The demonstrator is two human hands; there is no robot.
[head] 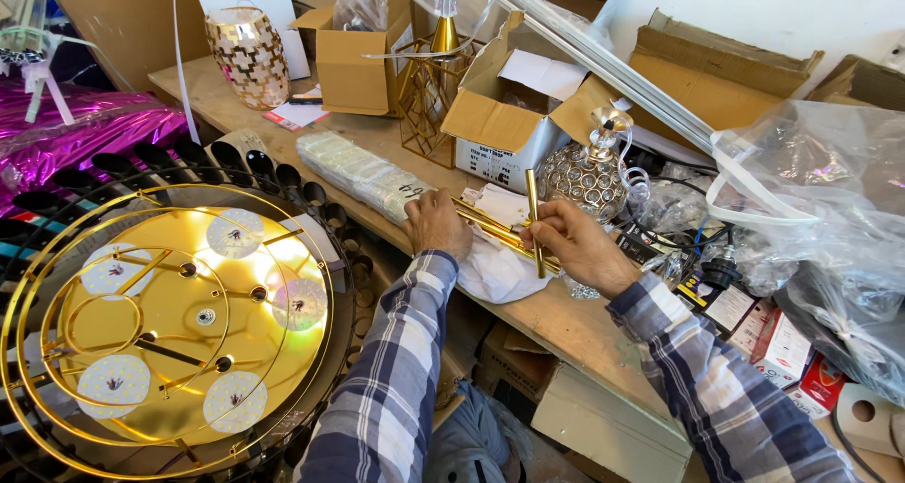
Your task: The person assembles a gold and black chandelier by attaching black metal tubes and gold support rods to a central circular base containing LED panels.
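Plaid sleeves [396, 389] lowest in frame, both reaching up to the tabletop [575, 327].

Gold rods [500, 233]: thin bundle lying on white wrapping paper [495, 271], long axis running from left hand down-right toward right hand. One extra short rod [534, 221] standing nearly upright, crossing the bundle.

Left hand [436, 224]: fingers curled narrow over upper-left end of bundle, pressing or gripping it; exact pinch hidden by knuckles. Right hand [577, 245]: fingers [544, 238] closed around the upright rod and touching the bundle's lower-right end. Both hands equally on the rods, none apart from the fingers.

Outward from the fingers:
- Just beyond right fingers: crystal ball lamp shade [584, 177] with chrome top.
- Beyond both hands: open cardboard box [500, 115], gold wire-frame fixture [429, 106] to its left.
- Left of left fingers: bubble-wrapped pack [363, 172], touching tabletop edge.
- Far up-left: mosaic glass shade [249, 57].
- Right of right hand: clear plastic bags [820, 219], small red-and-white boxes [782, 346], black lamp socket [718, 272].
- Well left and below left arm: round gold ceiling light [179, 323] with LED discs and black ring of cups, off the tabletop.
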